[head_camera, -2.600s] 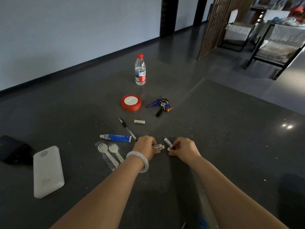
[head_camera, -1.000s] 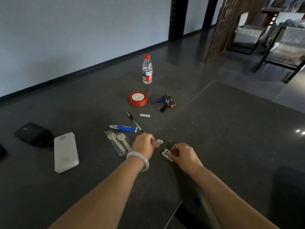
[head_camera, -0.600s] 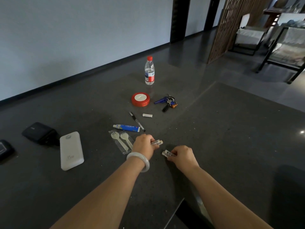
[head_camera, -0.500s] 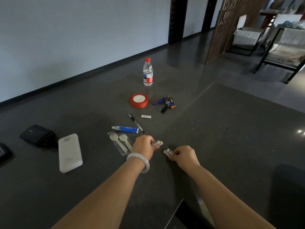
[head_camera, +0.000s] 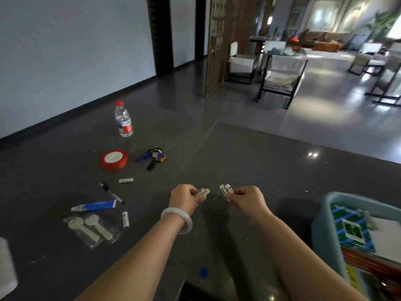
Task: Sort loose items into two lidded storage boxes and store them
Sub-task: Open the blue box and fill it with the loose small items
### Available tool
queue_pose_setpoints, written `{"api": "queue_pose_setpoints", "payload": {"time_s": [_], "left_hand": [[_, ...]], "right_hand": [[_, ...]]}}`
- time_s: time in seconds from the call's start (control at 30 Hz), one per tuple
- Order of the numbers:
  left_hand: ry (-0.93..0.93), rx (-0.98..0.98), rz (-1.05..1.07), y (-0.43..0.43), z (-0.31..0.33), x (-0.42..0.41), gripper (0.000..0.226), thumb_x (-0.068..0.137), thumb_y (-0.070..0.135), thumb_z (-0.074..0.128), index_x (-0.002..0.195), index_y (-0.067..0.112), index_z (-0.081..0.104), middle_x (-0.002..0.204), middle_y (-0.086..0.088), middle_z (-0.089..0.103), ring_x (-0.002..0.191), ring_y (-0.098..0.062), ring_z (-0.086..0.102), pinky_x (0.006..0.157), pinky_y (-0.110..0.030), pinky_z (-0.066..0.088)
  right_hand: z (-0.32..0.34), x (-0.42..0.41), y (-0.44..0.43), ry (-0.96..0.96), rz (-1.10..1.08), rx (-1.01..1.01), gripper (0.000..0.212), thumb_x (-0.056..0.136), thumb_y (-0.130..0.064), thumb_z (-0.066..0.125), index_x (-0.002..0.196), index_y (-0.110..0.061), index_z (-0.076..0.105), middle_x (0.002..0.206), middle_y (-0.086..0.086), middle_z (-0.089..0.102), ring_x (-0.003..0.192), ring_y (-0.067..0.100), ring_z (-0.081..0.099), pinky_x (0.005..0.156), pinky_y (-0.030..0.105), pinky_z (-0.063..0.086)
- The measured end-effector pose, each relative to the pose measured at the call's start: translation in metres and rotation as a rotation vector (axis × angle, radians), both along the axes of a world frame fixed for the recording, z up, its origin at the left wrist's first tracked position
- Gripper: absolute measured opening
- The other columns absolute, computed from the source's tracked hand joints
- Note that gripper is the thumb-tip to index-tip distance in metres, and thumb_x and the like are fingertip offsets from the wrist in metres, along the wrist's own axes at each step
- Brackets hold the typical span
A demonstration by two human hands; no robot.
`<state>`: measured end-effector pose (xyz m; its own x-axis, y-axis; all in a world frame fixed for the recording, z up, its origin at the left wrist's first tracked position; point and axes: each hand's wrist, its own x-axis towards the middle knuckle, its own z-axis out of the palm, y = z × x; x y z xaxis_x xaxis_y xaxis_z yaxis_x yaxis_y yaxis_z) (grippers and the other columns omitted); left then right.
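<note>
My left hand (head_camera: 186, 198), with a white bangle on the wrist, is closed around small white batteries (head_camera: 201, 192) that stick out past the thumb. My right hand (head_camera: 249, 200) grips two more white batteries (head_camera: 226, 189). Both hands hover above the dark table (head_camera: 249, 161), a short gap between them. A light blue storage box (head_camera: 325, 233) stands open at the right edge, holding a blue-green packet and papers. Loose on the table to the left lie two more batteries (head_camera: 125, 219) (head_camera: 126, 180), a blue tube (head_camera: 93, 207), a pen (head_camera: 111, 192) and bagged plastic spoons (head_camera: 91, 228).
Farther back are a red tape roll (head_camera: 114, 160), a bunch of keys (head_camera: 152, 157) and a water bottle (head_camera: 123, 119). A white power bank (head_camera: 6, 266) shows at the left edge. Chairs stand on the floor beyond the table.
Both hands have lifted off the table with batteries and moved right. The view swung right, bringing the blue box into sight. One battery now lies beside the spoons.
</note>
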<state>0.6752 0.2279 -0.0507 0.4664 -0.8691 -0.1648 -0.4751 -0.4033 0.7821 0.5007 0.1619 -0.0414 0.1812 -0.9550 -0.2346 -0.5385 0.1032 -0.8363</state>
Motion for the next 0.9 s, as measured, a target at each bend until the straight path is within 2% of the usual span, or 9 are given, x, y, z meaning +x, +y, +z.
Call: {"api": "queue_pose_setpoints", "payload": {"time_s": [0.17,0.3,0.4,0.43,0.5,0.6,0.73,0.8,0.9], "left_hand": [[0.128,-0.108,-0.074,-0.036,0.021,-0.085,0.011,0.083,0.024,0.074,0.075,0.018,0.070,0.060,0.002,0.068,0.044,-0.002,0.056,0.045,-0.011,0.042],[0.256,-0.137,-0.155,-0.056,0.034,-0.165,0.018,0.084,0.024,0.073,0.070,0.015,0.069,0.053,0.001,0.064,0.043,-0.005,0.054,0.045,-0.014,0.044],[0.280,-0.164,-0.208,-0.070,0.046,-0.221,0.024,0.082,0.030,0.075,0.064,0.015,0.069,0.051,0.003,0.063,0.046,-0.006,0.055,0.051,-0.022,0.047],[0.270,-0.176,-0.224,-0.074,0.049,-0.237,0.026,0.081,0.033,0.075,0.062,0.016,0.069,0.049,0.005,0.062,0.045,-0.004,0.055,0.051,-0.020,0.045],[0.249,-0.196,-0.249,-0.079,0.054,-0.265,0.026,0.080,0.034,0.076,0.062,0.017,0.070,0.048,0.009,0.062,0.042,0.002,0.052,0.045,-0.012,0.038],[0.246,-0.197,-0.255,-0.083,0.055,-0.295,0.020,0.080,0.032,0.077,0.065,0.019,0.071,0.055,0.010,0.065,0.050,0.002,0.058,0.044,-0.012,0.038],[0.238,-0.176,-0.202,-0.084,0.052,-0.317,0.017,0.082,0.031,0.075,0.072,0.018,0.072,0.068,0.003,0.071,0.069,-0.013,0.067,0.060,-0.028,0.051],[0.213,-0.184,-0.160,-0.085,0.051,-0.320,0.019,0.083,0.033,0.073,0.072,0.018,0.072,0.068,0.003,0.071,0.068,-0.013,0.067,0.056,-0.026,0.049],[0.175,-0.201,-0.137,-0.085,0.049,-0.321,0.023,0.084,0.036,0.071,0.074,0.016,0.071,0.068,0.003,0.070,0.067,-0.012,0.066,0.053,-0.023,0.045]], "right_hand": [[0.040,-0.095,-0.020,-0.053,-0.159,-0.097,0.022,0.079,-0.025,0.077,0.063,-0.011,0.069,0.053,0.000,0.053,0.053,0.014,0.045,0.055,0.030,0.038],[0.055,-0.184,-0.027,-0.084,-0.305,-0.132,0.023,0.080,-0.025,0.076,0.061,-0.015,0.068,0.051,-0.003,0.052,0.053,0.014,0.046,0.057,0.032,0.040],[0.048,-0.247,-0.028,-0.140,-0.436,-0.090,0.028,0.081,-0.027,0.076,0.075,-0.001,0.070,0.061,0.006,0.055,0.061,0.021,0.049,0.062,0.038,0.045],[0.044,-0.265,-0.027,-0.167,-0.468,-0.070,0.035,0.081,-0.029,0.076,0.080,0.005,0.068,0.065,0.009,0.054,0.063,0.021,0.047,0.063,0.037,0.043],[0.034,-0.294,-0.026,-0.176,-0.519,-0.054,0.034,0.081,-0.032,0.076,0.078,0.001,0.069,0.065,0.009,0.053,0.062,0.020,0.045,0.061,0.033,0.038],[0.024,-0.323,-0.028,-0.121,-0.587,-0.037,0.035,0.082,-0.033,0.075,0.074,0.001,0.070,0.054,0.004,0.054,0.052,0.019,0.047,0.055,0.030,0.038],[0.011,-0.334,-0.032,-0.080,-0.611,-0.033,0.041,0.085,-0.041,0.070,0.062,-0.007,0.066,0.053,0.004,0.057,0.052,0.019,0.051,0.055,0.029,0.042],[0.007,-0.330,-0.034,-0.065,-0.619,-0.025,0.043,0.088,-0.041,0.066,0.059,-0.010,0.061,0.054,0.003,0.058,0.050,0.018,0.051,0.051,0.026,0.040],[0.004,-0.324,-0.037,-0.020,-0.629,0.049,0.030,0.093,-0.030,0.062,0.077,-0.005,0.064,0.071,0.009,0.065,0.063,0.023,0.058,0.056,0.028,0.042]]}}
